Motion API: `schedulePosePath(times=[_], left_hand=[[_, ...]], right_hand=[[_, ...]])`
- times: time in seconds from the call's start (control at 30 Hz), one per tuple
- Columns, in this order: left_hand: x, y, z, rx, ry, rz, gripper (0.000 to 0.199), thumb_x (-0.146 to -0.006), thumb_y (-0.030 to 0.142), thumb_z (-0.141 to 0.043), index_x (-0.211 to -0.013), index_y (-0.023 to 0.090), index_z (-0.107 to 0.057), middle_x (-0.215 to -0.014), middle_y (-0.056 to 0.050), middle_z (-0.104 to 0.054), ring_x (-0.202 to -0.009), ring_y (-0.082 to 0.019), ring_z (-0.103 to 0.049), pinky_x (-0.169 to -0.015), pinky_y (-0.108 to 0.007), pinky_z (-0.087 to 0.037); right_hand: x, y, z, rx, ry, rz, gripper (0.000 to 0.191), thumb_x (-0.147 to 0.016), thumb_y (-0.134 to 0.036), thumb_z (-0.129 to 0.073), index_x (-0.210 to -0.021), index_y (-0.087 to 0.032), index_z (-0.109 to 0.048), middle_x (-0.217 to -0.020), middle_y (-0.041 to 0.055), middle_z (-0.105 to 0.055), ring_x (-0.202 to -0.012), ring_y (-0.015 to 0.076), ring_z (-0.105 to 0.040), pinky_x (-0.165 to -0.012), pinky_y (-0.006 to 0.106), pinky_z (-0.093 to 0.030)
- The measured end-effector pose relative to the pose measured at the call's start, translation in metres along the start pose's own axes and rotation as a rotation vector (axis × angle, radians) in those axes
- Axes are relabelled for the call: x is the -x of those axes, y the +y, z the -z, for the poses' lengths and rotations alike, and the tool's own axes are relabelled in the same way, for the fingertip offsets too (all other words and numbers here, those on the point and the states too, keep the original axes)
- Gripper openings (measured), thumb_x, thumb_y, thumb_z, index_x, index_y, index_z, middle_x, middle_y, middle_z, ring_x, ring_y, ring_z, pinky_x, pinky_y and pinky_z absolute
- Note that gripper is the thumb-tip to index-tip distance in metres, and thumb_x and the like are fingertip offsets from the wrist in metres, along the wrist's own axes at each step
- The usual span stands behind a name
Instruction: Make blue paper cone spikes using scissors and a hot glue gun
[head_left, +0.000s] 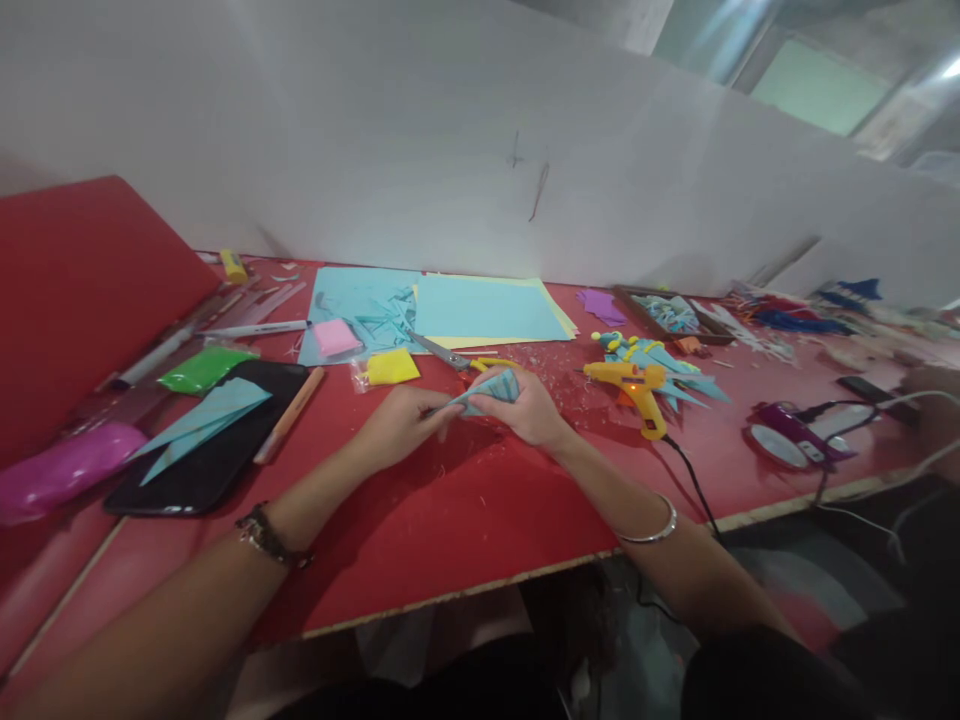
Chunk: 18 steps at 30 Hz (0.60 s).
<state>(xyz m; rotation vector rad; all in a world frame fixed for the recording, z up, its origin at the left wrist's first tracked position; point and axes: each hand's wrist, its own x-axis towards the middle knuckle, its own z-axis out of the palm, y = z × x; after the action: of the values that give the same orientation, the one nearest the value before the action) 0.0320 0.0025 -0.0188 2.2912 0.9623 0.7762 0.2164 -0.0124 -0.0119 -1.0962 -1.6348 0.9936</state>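
A folded light blue paper cone [495, 388] is held between both hands above the red table. My left hand [405, 425] pinches its narrow tip, fingers closed. Closed around its wider end is my right hand [531, 408], thumb on the near side. Scissors with yellow handles [450, 354] lie just behind the hands. Beyond them rest blue and yellow paper sheets [487, 308]. A yellow packet [393, 367] sits behind my left hand. To the right of my right hand is a yellow glue gun [637, 392], its small light glowing.
At left, folded blue pieces [206, 420] lie on a black tray [187, 490], near an orange marker [290, 415] and pink and green packets. At right are a blue paper figure [675, 372], a tray of scraps [664, 312], a purple device [795, 437] and cables. A white wall stands behind.
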Motion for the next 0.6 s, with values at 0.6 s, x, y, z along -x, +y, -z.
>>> schedulePosePath(times=[0.6], left_hand=[[0.0005, 0.0029, -0.0006, 0.097, -0.102, 0.008, 0.047, -0.09, 0.037, -0.033, -0.051, 0.019, -0.051, -0.047, 0.002, -0.056, -0.045, -0.009, -0.049, -0.053, -0.021, -0.036]], right_hand=[[-0.0018, -0.0004, 0.002, 0.056, 0.072, -0.051, 0.028, -0.067, -0.043, -0.063, -0.06, -0.018, -0.054, -0.054, -0.0041, -0.042, -0.053, 0.0083, -0.035, -0.05, 0.024, -0.031]])
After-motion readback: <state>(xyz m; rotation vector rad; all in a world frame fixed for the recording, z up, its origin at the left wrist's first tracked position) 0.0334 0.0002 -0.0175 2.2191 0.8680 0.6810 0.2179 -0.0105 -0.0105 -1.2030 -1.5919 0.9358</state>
